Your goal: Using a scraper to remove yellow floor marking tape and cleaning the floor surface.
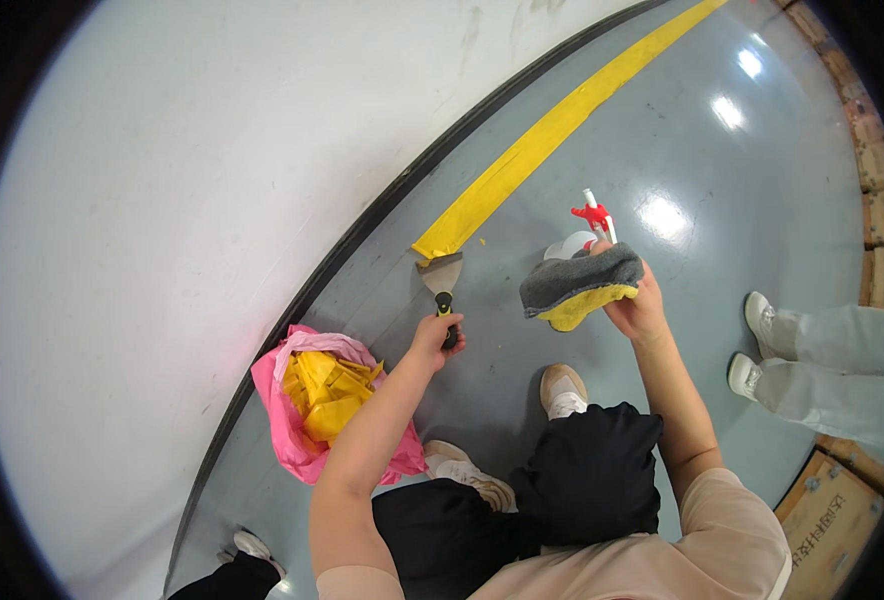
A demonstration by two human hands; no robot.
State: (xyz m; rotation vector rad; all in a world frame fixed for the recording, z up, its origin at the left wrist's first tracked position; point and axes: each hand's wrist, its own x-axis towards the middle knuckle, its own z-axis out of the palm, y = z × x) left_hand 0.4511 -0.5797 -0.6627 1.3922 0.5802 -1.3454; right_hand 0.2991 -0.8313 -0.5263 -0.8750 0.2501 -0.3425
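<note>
My left hand [441,341] is closed around the black handle of a putty knife [440,273]. Its wide metal blade meets the ragged near end of a yellow floor tape strip [522,159], where the tape is crumpled. In my right hand [643,306] is a folded cloth [584,283], grey on one side and yellow on the other, held above the floor. Just beyond the cloth shows a spray bottle [570,245] with a red and white trigger head; the cloth covers part of it, and I cannot tell whether my right hand also touches it.
A pink bag [287,424] full of yellow tape scraps stands beside my left forearm. The white wall [222,170] with its black skirting runs along the left. Another person's legs [832,345] are at the right, near wooden crates [830,520]; another shoe [254,546] shows at lower left.
</note>
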